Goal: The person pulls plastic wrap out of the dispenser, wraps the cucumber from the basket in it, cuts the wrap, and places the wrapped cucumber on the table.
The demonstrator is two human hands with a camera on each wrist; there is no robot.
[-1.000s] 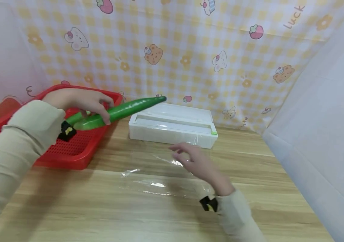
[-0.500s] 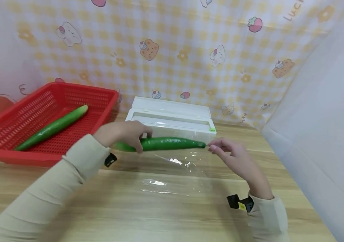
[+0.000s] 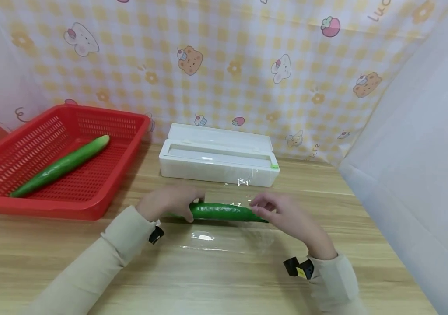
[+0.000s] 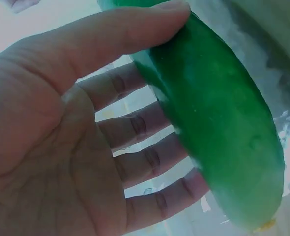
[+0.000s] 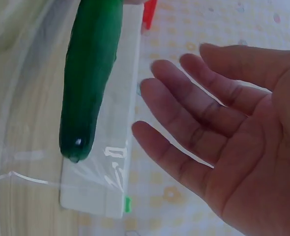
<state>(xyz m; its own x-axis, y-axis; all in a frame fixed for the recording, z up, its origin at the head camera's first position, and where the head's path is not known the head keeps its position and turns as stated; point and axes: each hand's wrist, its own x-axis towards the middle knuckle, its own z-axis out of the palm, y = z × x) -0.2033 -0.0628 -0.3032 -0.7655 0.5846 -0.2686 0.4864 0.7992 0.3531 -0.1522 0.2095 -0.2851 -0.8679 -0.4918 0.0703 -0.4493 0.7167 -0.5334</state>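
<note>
Green cuke point(image 3: 222, 212) btwn L fingers point(image 4: 135, 125) & thumb point(image 4: 120, 32), nr R fingers point(image 5: 184, 122).

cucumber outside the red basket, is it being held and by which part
The left hand has its grip on the cucumber near its paler end; the right hand holds nothing.

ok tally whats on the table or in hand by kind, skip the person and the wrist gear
Red basket: 1
White box: 1
Clear film sheet: 1
Cucumbers: 2, one in the left hand, one in the basket
Total: 5
</note>
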